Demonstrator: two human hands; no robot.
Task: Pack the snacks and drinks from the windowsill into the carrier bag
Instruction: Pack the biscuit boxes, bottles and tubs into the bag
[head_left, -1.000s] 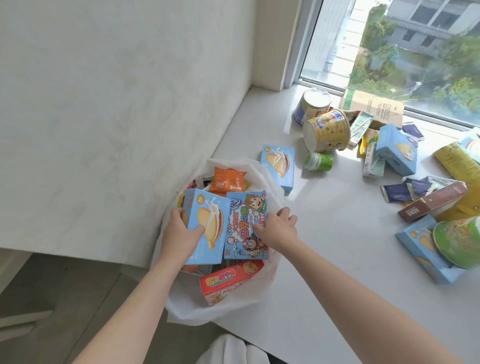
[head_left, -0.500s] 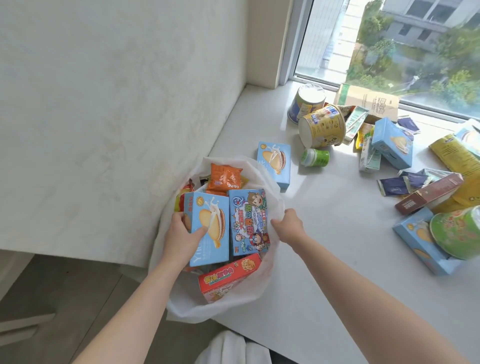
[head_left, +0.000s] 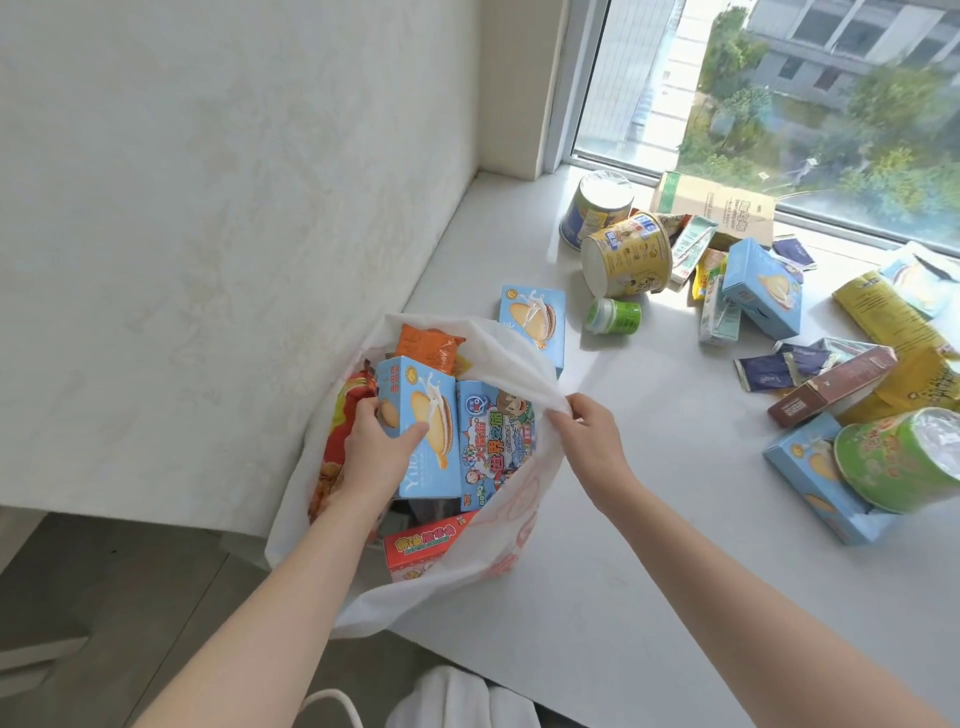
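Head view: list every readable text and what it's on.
"GO": cartoon box, lower left; its large Chinese characters are too blurred to quote.
"Y...": blue box held by the left hand; rest unclear.
Red box, yellow tub, brown box, cardboard: print too blurred.

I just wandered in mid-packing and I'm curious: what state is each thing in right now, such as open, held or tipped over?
carrier bag: open, partly filled, rim lifted on one side.
left hand: grips the blue biscuit box inside the bag.
right hand: pinches the bag's rim.
blue biscuit box: held, standing in the bag.
yellow tub: on its side on the windowsill.
green bottle: lying on its side.
green tub: tipped on its side.
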